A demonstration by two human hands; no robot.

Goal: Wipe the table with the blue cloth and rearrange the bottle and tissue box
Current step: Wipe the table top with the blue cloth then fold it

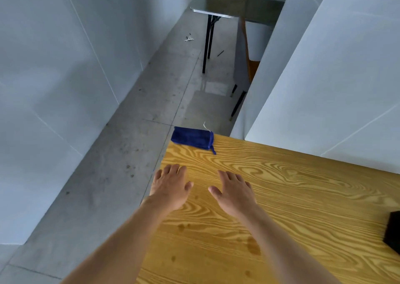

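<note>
A folded blue cloth (192, 139) lies on the far left corner of the wooden table (292, 197), partly overhanging the edge. My left hand (171, 186) hovers palm down near the table's left edge, fingers apart, holding nothing. My right hand (234, 191) is beside it, also palm down with fingers spread and empty. Both hands are a short way in front of the cloth and do not touch it. A dark object (392, 231) is cut off at the right edge; I cannot tell what it is. No bottle is in view.
Several small damp spots (252, 243) mark the wood near my right forearm. White partition walls (324, 89) stand behind the table on the right. Grey floor (108, 175) runs along the left, with a second table (233, 4) and chair legs farther back.
</note>
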